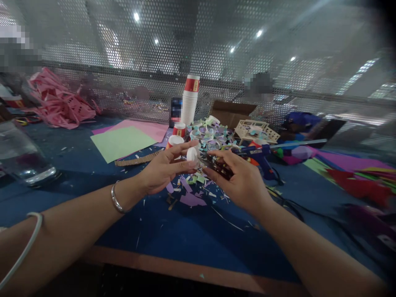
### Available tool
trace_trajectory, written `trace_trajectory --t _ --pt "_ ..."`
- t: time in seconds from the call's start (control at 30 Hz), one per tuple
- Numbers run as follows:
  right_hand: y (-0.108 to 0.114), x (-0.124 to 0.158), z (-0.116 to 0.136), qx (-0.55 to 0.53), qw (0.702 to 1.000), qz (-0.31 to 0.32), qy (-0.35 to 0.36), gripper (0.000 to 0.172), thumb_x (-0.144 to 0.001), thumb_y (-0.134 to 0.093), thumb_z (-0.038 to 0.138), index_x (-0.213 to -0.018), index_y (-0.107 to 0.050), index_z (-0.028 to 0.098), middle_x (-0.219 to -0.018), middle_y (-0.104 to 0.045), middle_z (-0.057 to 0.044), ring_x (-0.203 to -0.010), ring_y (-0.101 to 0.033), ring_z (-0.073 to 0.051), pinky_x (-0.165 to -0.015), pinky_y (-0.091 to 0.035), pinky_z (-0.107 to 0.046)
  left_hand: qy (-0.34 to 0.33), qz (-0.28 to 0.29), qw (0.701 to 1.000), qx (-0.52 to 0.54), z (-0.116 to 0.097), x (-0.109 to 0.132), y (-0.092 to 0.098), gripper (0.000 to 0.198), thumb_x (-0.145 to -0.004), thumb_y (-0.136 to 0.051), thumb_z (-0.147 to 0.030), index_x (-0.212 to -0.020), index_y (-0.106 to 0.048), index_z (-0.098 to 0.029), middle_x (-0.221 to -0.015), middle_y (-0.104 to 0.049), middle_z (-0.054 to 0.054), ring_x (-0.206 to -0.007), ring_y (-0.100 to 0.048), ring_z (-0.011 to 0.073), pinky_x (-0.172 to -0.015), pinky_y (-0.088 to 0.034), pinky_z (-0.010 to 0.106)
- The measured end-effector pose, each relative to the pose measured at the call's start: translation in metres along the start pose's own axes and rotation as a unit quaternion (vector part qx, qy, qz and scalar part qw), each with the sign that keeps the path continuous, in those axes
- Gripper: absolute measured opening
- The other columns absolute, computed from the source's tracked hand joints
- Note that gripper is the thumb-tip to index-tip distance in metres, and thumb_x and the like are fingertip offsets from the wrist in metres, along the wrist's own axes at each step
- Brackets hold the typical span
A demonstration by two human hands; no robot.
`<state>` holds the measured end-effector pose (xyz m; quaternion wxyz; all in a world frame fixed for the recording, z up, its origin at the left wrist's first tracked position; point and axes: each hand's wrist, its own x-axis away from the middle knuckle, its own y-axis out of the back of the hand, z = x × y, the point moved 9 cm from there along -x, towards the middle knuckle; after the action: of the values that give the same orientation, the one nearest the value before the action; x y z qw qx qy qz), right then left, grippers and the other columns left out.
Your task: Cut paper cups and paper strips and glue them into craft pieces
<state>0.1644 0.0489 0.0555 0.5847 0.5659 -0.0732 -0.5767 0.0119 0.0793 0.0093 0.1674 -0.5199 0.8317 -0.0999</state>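
Observation:
Between the thumb and fingers of my left hand (168,167) is a small white round piece (192,154), held above the middle of the table. My right hand (239,175) is just to the right, its fingers closed round a dark, thin tool (218,164) whose tip points at the white piece. The tool's exact shape is blurred. Beneath and behind both hands lie purple paper scraps (192,199) and a pile of small cut paper and cup pieces (213,133).
A tall stack of paper cups (189,105) stands behind, beside a phone (176,111). Green paper (123,142) and crumpled pink paper (60,103) lie left, near a clear container (26,154). A blue glue gun (262,159) and its cable are right.

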Motion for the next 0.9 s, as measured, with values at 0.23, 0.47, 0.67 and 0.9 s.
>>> trace_trajectory --t 0.23,0.47,0.67,0.9 --pt "-0.006 0.001 0.007 0.001 0.999 0.030 0.042 0.035 -0.096 -0.060 0.039 -0.125 -0.065 0.021 -0.110 -0.072 -0.009 -0.099 -0.069 -0.024 -0.083 -0.055 -0.037 0.006 0.006 1.000 -0.003 0.004 0.001 -0.001 0.063 -0.072 -0.083 -0.016 -0.131 -0.066 -0.032 -0.115 -0.071 0.000 -0.100 -0.064 0.0162 -0.091 -0.053 0.029" --pt "-0.005 0.001 0.006 0.004 0.999 0.029 0.038 0.034 -0.097 -0.059 0.042 -0.123 -0.067 0.021 -0.110 -0.073 -0.009 -0.099 -0.070 -0.025 -0.081 -0.055 -0.036 0.004 0.008 1.000 -0.017 0.003 0.002 -0.002 0.067 -0.071 -0.082 -0.014 -0.133 -0.064 -0.032 -0.118 -0.071 0.001 -0.104 -0.063 0.0172 -0.097 -0.051 0.032" --pt "-0.001 0.000 0.004 0.002 0.999 0.023 0.025 0.034 -0.096 -0.060 0.044 -0.123 -0.066 0.023 -0.117 -0.072 -0.010 -0.104 -0.069 -0.025 -0.087 -0.055 -0.038 -0.010 -0.018 1.000 -0.018 -0.001 0.001 0.001 0.059 -0.070 -0.083 -0.014 -0.125 -0.071 -0.032 -0.117 -0.071 0.001 -0.099 -0.063 0.0161 -0.091 -0.054 0.030" --pt "-0.009 0.000 0.000 -0.006 0.998 0.056 0.017 0.033 -0.097 -0.059 0.042 -0.120 -0.066 0.021 -0.115 -0.073 -0.009 -0.103 -0.069 -0.026 -0.085 -0.055 -0.038 -0.017 0.014 0.999 -0.043 -0.001 0.003 -0.004 0.062 -0.074 -0.081 -0.015 -0.132 -0.066 -0.032 -0.109 -0.072 0.002 -0.100 -0.064 0.0174 -0.093 -0.052 0.030"
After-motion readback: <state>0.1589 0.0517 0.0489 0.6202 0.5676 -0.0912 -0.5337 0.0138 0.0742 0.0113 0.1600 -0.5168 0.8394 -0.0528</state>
